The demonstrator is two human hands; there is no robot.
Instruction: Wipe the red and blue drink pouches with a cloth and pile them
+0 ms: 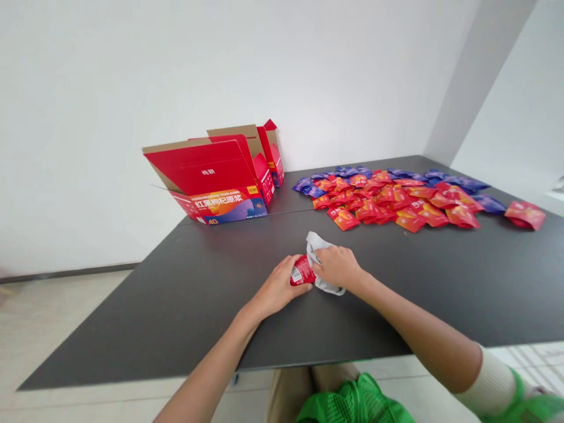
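My left hand (282,285) grips a small red pouch (303,271) near the front of the dark table. A white label patch shows on the pouch's upper face. My right hand (337,265) is closed on a light grey cloth (318,242), bunched under the fingers. The cloth lies against the pouch's right end and hides that part of it. Both hands are low over the tabletop, close together.
Open red cartons (211,170) stand in a row at the back left of the dark table (211,264). Many red pouches (374,208) and purple pouches (350,171) lie spread across the back right. A white wall (176,70) rises behind.
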